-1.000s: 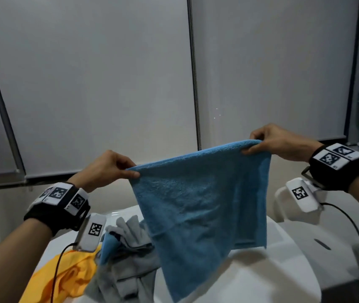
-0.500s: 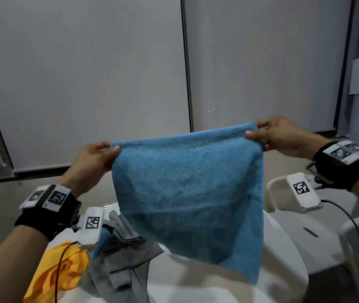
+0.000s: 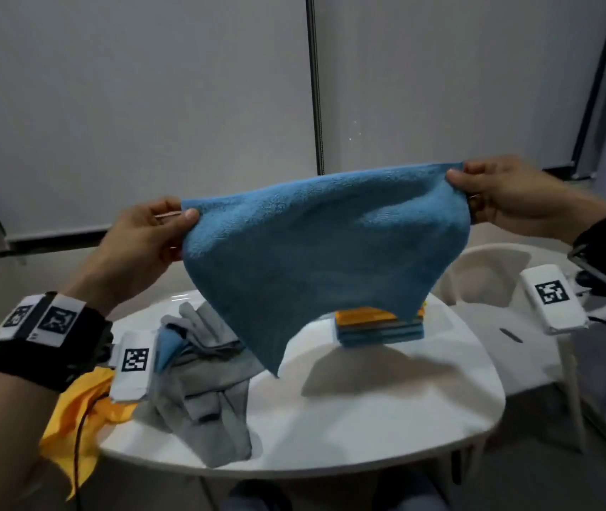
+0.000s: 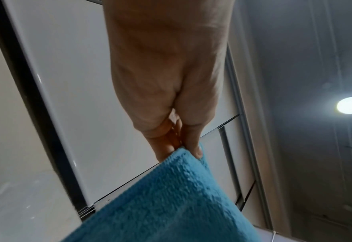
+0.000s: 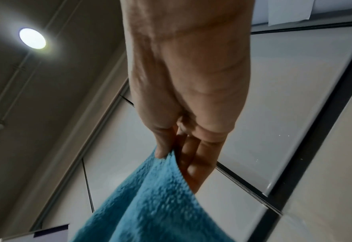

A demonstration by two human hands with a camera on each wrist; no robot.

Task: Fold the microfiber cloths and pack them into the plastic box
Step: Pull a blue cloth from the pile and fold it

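The blue cloth (image 3: 316,252) hangs spread between both hands — left hand (image 3: 146,245) and right hand (image 3: 508,201) each pinch a top corner, thumb over fingers. Below the fingers, a folded stack (image 3: 378,326) is done; grey cloths (image 3: 205,381) and a yellow one (image 3: 72,418) remain. No box visible. Compared with a moment ago, the cloth is stretched wider, its bottom swinging.

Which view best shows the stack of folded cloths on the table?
The head view: the stack of folded cloths sits on the table, partly behind the held blue cloth. Both wrist views miss it, showing only hand, cloth and ceiling.
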